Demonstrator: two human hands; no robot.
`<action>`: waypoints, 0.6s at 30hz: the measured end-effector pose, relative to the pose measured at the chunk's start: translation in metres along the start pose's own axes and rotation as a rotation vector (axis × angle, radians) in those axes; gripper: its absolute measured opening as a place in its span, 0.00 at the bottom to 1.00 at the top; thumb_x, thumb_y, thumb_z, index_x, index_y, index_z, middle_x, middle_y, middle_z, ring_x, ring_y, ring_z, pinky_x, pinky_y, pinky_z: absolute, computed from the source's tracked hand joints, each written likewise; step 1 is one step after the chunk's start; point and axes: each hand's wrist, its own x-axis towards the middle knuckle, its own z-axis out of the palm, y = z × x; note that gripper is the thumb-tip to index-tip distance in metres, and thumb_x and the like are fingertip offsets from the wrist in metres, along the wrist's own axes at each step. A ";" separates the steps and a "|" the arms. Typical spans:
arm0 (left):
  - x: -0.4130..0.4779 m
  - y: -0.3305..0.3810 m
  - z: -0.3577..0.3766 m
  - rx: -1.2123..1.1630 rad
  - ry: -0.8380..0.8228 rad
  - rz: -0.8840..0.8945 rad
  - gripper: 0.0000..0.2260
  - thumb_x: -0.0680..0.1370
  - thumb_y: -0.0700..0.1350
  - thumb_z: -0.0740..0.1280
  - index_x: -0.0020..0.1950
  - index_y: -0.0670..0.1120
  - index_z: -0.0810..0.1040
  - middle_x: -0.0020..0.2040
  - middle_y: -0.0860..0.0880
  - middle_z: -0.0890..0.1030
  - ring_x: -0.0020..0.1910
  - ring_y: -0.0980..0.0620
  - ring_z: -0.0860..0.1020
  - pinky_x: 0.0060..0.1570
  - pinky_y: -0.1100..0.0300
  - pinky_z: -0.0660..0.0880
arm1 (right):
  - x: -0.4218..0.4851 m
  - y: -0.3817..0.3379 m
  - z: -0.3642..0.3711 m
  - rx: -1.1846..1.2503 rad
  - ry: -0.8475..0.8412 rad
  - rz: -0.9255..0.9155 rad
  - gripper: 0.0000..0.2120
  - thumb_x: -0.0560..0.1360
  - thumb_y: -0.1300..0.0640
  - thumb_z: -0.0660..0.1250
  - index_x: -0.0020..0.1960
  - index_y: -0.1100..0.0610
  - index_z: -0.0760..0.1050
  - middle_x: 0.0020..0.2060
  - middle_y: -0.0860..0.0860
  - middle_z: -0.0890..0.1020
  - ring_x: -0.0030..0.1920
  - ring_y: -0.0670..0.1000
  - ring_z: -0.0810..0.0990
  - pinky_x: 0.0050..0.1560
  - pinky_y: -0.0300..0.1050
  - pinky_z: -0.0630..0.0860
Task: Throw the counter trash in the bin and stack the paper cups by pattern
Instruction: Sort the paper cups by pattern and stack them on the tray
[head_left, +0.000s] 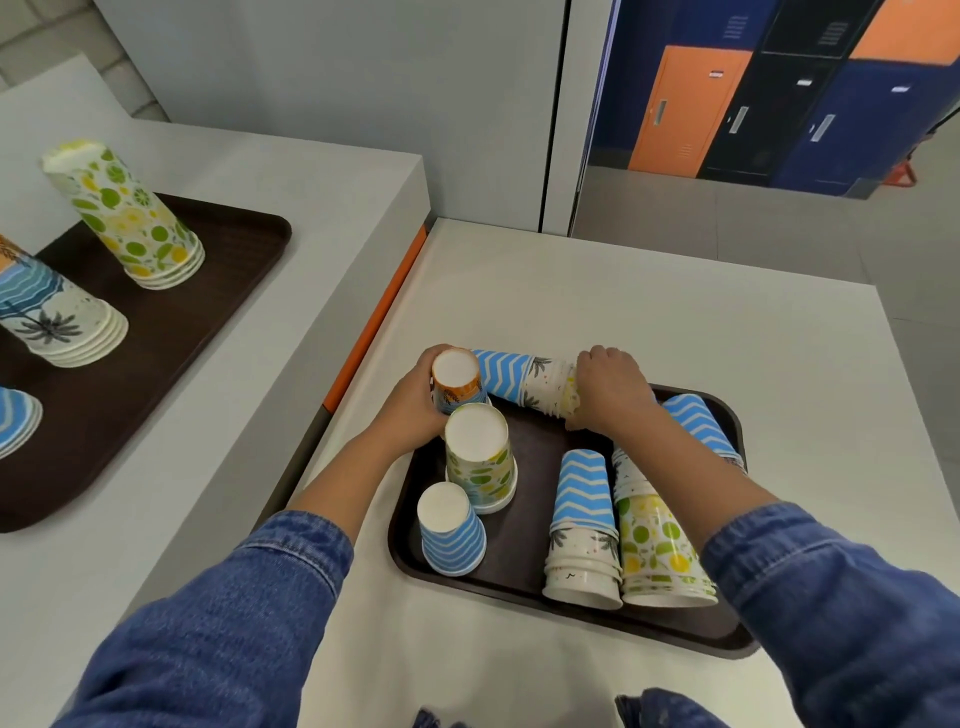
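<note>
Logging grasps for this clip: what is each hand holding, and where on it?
The left hand grips an orange palm cup by its side; the right hand clasps the rim end of a lying mixed stack.

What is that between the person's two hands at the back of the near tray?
A mixed stack of cups lies sideways there, its orange end in the left hand and its other end in the right hand, seen in the head view.

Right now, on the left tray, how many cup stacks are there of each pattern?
Citrus stack: 1
Palm beach stack: 1
Blue zigzag stack, partly cut off by the picture's edge: 1
Total: 3
</note>
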 end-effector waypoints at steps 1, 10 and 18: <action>0.000 0.000 0.000 0.003 -0.004 -0.003 0.34 0.67 0.43 0.78 0.67 0.52 0.65 0.60 0.57 0.72 0.59 0.58 0.72 0.50 0.76 0.66 | 0.003 0.000 0.002 -0.018 -0.030 0.001 0.38 0.67 0.42 0.74 0.67 0.62 0.65 0.62 0.57 0.72 0.63 0.56 0.71 0.63 0.47 0.67; 0.000 0.002 -0.002 -0.007 -0.052 -0.008 0.35 0.66 0.39 0.79 0.67 0.50 0.66 0.59 0.56 0.73 0.59 0.58 0.72 0.47 0.80 0.68 | 0.011 -0.005 0.016 0.000 -0.035 0.004 0.34 0.69 0.48 0.75 0.67 0.62 0.65 0.62 0.57 0.72 0.62 0.55 0.72 0.59 0.46 0.71; 0.004 0.000 -0.009 0.020 -0.129 -0.042 0.40 0.66 0.38 0.78 0.71 0.50 0.61 0.64 0.55 0.69 0.64 0.57 0.68 0.59 0.71 0.66 | 0.006 0.004 0.018 0.200 0.011 0.055 0.32 0.66 0.49 0.75 0.63 0.62 0.67 0.60 0.58 0.72 0.60 0.57 0.71 0.57 0.46 0.71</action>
